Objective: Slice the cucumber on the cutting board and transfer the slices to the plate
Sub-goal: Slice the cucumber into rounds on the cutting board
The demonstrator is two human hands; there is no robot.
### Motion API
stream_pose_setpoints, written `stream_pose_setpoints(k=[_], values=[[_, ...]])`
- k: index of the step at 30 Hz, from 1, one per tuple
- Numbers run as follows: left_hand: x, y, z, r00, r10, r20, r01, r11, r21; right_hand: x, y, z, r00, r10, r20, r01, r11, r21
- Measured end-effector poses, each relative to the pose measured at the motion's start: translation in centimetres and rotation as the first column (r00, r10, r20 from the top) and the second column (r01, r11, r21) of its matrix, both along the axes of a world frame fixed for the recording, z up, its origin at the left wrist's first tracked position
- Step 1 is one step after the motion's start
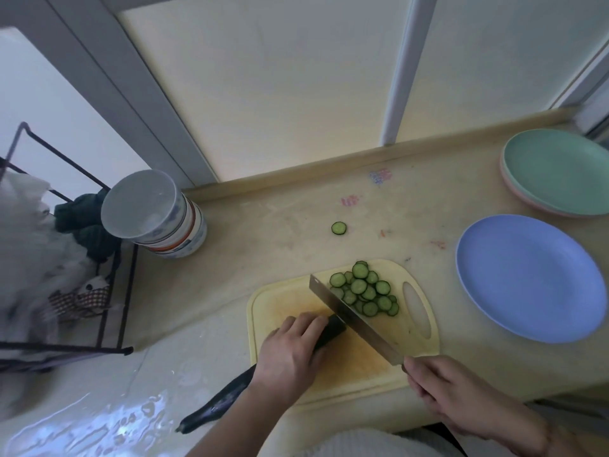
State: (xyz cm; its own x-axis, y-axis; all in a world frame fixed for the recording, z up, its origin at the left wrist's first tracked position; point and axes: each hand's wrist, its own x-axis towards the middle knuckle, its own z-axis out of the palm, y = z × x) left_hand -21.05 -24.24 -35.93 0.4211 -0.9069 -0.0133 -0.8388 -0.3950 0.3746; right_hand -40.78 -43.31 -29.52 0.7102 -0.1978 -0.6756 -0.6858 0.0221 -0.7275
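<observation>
Nearest to me, left hand (290,354) presses curled fingers over the cucumber (230,395), whose long axis runs from lower left up to the knife (354,316). Right hand (451,390) grips the handle. Slices (364,290) lie beyond the blade on the cutting board (362,367); the blue plate (530,277) waits further right.

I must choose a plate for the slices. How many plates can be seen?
3: a blue plate right of the cutting board, and behind it a green plate on a pink plate; more may be hidden beneath.
</observation>
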Motion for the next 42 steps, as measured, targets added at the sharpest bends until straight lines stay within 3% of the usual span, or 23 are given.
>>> stream_pose_setpoints(k=[13, 26, 42], values=[[-0.5, -1.1, 0.5, 0.987, -0.138, 0.079, 0.143, 0.987, -0.072, 0.4, -1.6, 0.1, 0.997, 0.011, -0.08, -0.01, 1.0, 0.009], [-1.6, -2.8, 0.2, 0.965, -0.215, 0.153, 0.214, 0.977, 0.022, -0.1, 1.9, 0.9, 0.995, -0.1, -0.025, 0.098, 0.993, -0.058], [-0.8, -1.4, 0.3, 0.974, -0.192, 0.117, 0.197, 0.98, -0.031, -0.1, 2.6, 2.9, 1.0, 0.004, -0.026, -0.01, 0.974, -0.228]])
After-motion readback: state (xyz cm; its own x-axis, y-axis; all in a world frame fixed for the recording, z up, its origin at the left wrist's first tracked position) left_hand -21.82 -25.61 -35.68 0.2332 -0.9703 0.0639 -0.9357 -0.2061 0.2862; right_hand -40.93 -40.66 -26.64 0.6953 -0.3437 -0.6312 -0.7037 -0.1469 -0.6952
